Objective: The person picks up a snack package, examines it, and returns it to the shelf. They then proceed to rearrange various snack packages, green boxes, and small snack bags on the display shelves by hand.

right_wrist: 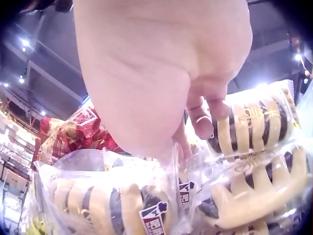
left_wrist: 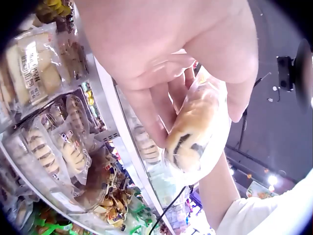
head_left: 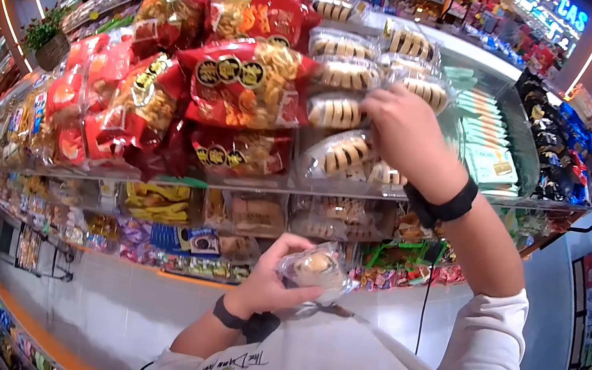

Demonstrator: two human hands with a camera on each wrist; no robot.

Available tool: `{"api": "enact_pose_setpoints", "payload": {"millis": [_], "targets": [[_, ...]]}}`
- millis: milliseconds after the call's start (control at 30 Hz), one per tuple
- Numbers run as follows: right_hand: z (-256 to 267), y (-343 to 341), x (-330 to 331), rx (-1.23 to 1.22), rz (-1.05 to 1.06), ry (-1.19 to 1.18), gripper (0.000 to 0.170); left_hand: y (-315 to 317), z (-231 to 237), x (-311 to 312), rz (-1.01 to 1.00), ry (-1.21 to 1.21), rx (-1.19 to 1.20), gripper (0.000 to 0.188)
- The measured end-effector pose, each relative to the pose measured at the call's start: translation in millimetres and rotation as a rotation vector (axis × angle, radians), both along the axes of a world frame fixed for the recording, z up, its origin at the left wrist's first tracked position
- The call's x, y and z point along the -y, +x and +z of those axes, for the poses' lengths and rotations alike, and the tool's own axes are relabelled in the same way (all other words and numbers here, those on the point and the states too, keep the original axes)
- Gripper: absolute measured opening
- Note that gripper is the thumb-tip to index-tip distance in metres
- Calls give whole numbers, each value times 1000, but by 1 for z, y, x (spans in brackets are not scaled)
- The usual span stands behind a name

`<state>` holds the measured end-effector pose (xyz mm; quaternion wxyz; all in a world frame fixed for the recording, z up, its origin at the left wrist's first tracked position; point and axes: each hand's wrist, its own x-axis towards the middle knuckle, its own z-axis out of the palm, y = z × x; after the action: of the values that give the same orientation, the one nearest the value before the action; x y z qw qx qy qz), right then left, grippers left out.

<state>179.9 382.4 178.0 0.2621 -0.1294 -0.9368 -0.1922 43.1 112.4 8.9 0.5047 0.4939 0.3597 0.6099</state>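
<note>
While the left hand (head_left: 263, 282) holds a bun (head_left: 315, 264) in front of the white fabric shirt (head_left: 360, 363), the right hand (head_left: 405, 125) reaches over the display to the striped rolls (head_left: 334, 112). The left grip is partly closed, thumb on one side and curled fingers on the other, round the bun's clear, crinkled wrapper. The bun is rounded and smooth, golden brown with dark streaks at one end, and it sits apart from the display, near its lower front edge.

The right hand has its fingers bent down among the packs, touching the slick plastic; its fingertips are partly hidden, so whether they pinch a pack cannot be told. Just below the palm lies a plump, oblong pack (right_wrist: 102, 205), its pale dough ridged over dark filling, with a small printed label (right_wrist: 154, 220) on the glossy film. More rolls are heaped beside it, their wrappers creased and shiny.

Left of the rolls, puffy red bags (head_left: 246, 85) with clear windows show knobbly golden pieces. To the right, flat pale green packets (head_left: 486, 159) lie in overlapping rows within a clear-walled bin, and past them are glossy dark packets (head_left: 557, 144). Each wrist wears a black band (head_left: 455, 201)
</note>
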Motion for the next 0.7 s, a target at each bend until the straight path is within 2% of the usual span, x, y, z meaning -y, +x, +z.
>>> {"api": "enact_pose_setpoints", "payload": {"millis": [67,200,300,400,433,533,567,700], "targets": [[0,0,1,21,-9,-60,15,8,-1,-6,-19,-21,-94,67],[-3,-1,4,5,-18,-125,16,26,-3,-12,0,-29,-110,68],[-4,2,5,-48,32,-231,27,35,-2,-10,6,-37,-111,68],[-5,12,20,-105,71,-271,30,34,-1,-3,34,-30,-119,68],[-6,17,23,-54,54,-309,39,34,0,0,50,-37,-91,68],[-17,20,25,-103,93,-182,49,30,2,8,93,-65,-14,67],[-15,22,26,-25,24,-159,57,28,1,10,102,-79,10,67],[-6,21,38,8,71,-37,54,21,-3,21,113,-94,38,68]]}}
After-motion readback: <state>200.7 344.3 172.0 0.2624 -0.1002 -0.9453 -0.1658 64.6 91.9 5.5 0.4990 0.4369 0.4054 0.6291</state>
